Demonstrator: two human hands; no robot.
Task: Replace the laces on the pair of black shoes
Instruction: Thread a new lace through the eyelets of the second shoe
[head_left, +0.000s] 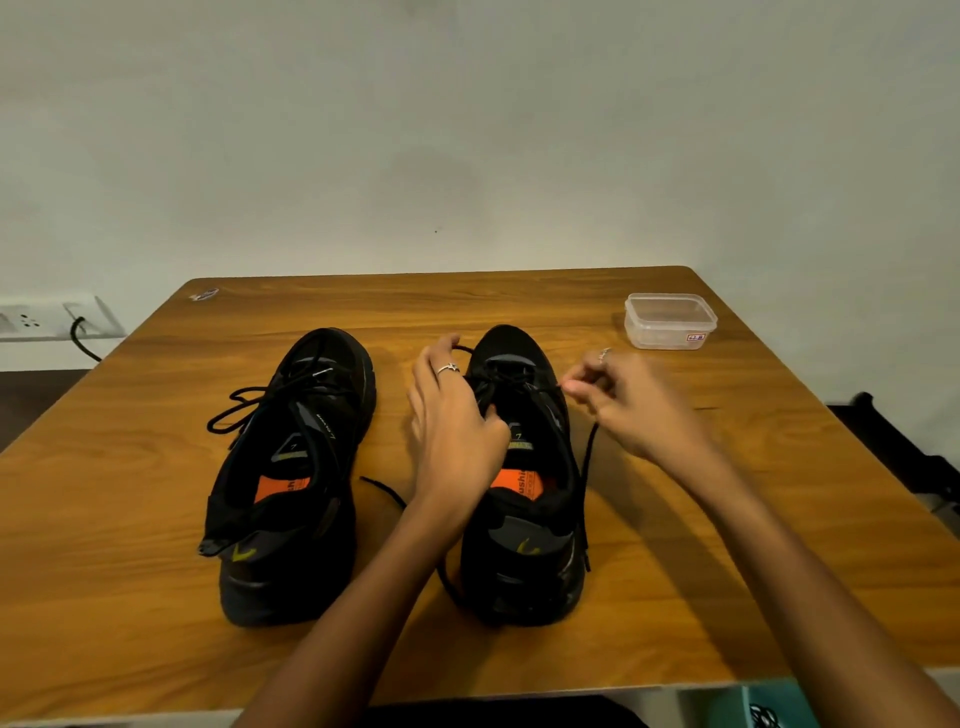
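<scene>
Head view: left hand (452, 415) grips the right shoe (524, 478) tongue, right hand (623, 402) pinches its black lace (587, 467).

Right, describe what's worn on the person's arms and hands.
Both forearms are bare, with no sleeves in view. The left hand wears a silver ring with a small star-like top. The right hand wears a ring too, blurred. No watch or bracelet shows.

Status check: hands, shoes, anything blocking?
Left hand grips right shoe's tongue area. Right hand pinches its lace. Left shoe untouched, lace loose. Plastic container off to the side, nothing blocking.
</scene>
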